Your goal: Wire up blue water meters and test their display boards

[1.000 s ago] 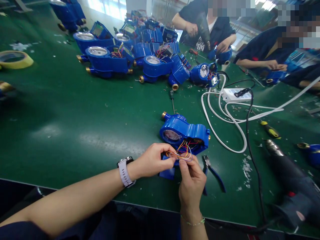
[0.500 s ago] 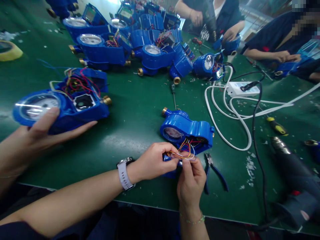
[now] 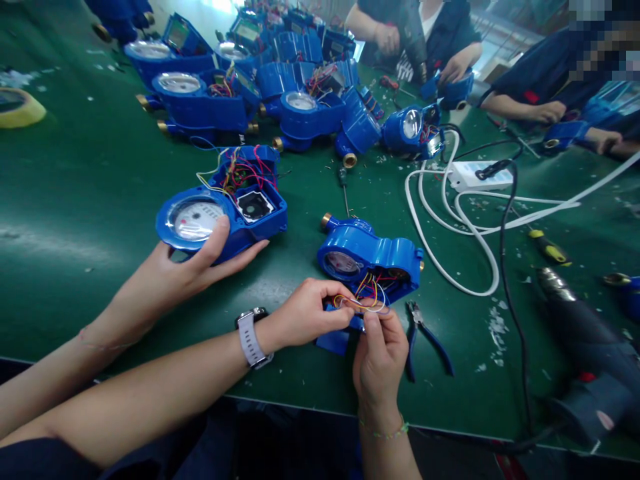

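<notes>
A blue water meter (image 3: 367, 257) lies on the green table (image 3: 100, 200), its open side facing me with coloured wires (image 3: 367, 297) spilling out. My left hand (image 3: 305, 317), with a white watch on the wrist, pinches those wires from the left. My right hand (image 3: 380, 357) pinches the same wire bundle from below. A small blue cover piece (image 3: 334, 341) lies under my hands. A co-worker's hand (image 3: 185, 270) at my left holds a second open blue meter (image 3: 223, 210) with a round dial and red wires.
Blue-handled pliers (image 3: 425, 337) lie just right of my hands. A heat gun (image 3: 585, 340) and black cord sit at right, a white cable (image 3: 450, 220) and power strip (image 3: 483, 177) beyond. Several blue meters (image 3: 280, 87) are piled at the back. Other people work across the table. Tape roll (image 3: 17, 107) at far left.
The co-worker's hand has carried the second open meter to the right and set it close to my meter. My hands stay pinched on the wires.
</notes>
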The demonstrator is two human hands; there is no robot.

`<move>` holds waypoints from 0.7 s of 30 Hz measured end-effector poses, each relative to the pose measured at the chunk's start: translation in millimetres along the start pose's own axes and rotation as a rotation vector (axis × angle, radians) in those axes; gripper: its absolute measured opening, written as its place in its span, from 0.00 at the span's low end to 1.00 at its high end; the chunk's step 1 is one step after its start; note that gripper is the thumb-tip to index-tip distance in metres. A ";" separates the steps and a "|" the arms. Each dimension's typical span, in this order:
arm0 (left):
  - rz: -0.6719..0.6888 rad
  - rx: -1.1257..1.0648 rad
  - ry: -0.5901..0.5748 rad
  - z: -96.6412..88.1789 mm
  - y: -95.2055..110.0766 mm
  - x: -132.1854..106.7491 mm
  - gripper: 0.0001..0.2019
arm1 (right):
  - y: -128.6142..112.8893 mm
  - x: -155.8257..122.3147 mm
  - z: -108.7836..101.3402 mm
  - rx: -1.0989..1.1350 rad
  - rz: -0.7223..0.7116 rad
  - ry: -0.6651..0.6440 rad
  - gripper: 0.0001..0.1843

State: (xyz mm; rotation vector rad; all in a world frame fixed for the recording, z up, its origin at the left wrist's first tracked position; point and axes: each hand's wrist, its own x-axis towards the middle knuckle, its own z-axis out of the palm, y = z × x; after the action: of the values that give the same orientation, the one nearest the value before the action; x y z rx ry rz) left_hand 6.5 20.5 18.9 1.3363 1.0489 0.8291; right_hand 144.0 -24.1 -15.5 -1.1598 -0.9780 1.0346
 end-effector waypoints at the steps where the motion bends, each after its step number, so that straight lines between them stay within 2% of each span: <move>1: -0.005 -0.003 -0.001 -0.1 -0.4 0.3 0.07 | 0.2 0.0 -0.2 -0.002 0.002 -0.001 0.07; 12: -0.001 -0.083 0.002 3.2 -5.1 2.7 0.06 | 5.8 -0.7 -4.5 -0.054 0.008 0.019 0.07; 21: -0.007 -0.093 0.049 8.0 -12.2 4.8 0.04 | 11.7 3.2 -9.4 -0.146 0.002 0.120 0.15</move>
State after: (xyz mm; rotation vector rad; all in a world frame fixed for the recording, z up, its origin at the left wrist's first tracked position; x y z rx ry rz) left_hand 14.4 21.1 5.8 1.2392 1.0403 0.8989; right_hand 152.4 -22.0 -28.2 -1.3275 -0.9699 0.8961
